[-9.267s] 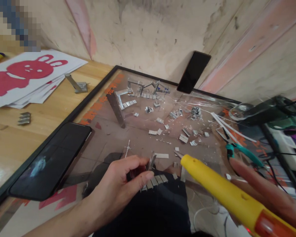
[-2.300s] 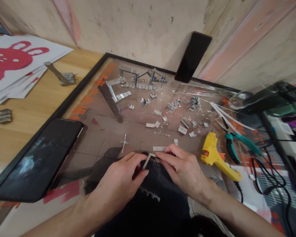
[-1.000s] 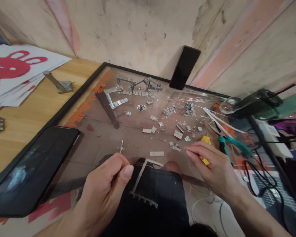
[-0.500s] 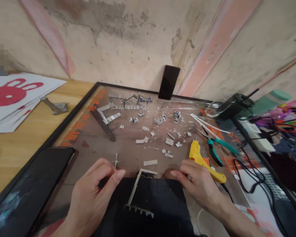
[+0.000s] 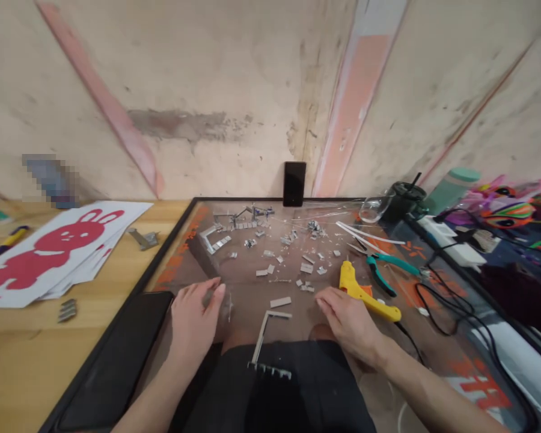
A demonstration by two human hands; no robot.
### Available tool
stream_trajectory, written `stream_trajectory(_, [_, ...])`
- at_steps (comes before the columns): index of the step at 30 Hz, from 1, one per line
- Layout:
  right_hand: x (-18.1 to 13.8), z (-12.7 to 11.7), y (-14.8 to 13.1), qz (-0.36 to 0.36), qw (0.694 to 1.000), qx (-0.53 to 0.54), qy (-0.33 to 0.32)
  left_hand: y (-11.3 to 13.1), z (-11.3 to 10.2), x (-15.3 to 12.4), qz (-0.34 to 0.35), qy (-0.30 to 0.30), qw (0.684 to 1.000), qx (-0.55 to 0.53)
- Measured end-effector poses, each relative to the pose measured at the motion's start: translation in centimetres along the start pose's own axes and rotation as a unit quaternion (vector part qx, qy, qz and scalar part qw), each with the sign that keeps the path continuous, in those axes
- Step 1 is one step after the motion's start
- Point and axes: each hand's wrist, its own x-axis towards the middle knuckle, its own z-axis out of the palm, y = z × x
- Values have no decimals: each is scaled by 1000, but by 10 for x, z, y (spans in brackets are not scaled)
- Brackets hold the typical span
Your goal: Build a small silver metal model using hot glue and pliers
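Note:
My left hand (image 5: 196, 322) rests at the mat's near left, beside the black phone (image 5: 119, 361). Its thumb and fingers curve with a gap between them, and I see nothing held. A small, thin cross-shaped piece (image 5: 229, 304) lies just right of its fingertips. My right hand (image 5: 345, 316) lies by the yellow glue gun (image 5: 363, 291), fingers bunched together with nothing visible in them. Between the hands, at the near edge, is a bent silver strip frame (image 5: 260, 338) with a toothed end. A flat silver strip (image 5: 281, 302) lies just beyond it.
Silver scraps (image 5: 306, 268) and a jointed silver assembly (image 5: 247, 216) spread over the dark mat. Teal-handled pliers (image 5: 381, 273), white strips (image 5: 365, 237) and cables (image 5: 451, 300) lie right. A second phone (image 5: 294, 183) leans on the wall. Rabbit-print papers (image 5: 72, 240) lie left.
The camera view has tilted up and turned, showing more wall. My left hand has loosened, its thumb and fingers lifting. My right hand has stayed near the glue gun.

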Motion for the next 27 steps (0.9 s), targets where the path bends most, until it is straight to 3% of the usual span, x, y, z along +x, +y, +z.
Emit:
stream_trajectory(10, [-4, 10, -2, 3, 999, -52, -5, 2, 8, -3, -25, -33, 995, 90])
stream_trajectory(17, [-3, 14, -1, 8, 998, -41, -45, 5, 15, -6, 7, -58, 994, 96])
stream_trajectory(22, [-3, 14, 1, 2, 998, -15, -53, -1, 18, -2, -3, -69, 997, 44])
stream_trajectory(27, [-3, 15, 0, -7, 998, 2, -56, -8, 20, 8, -31, -87, 991, -100])
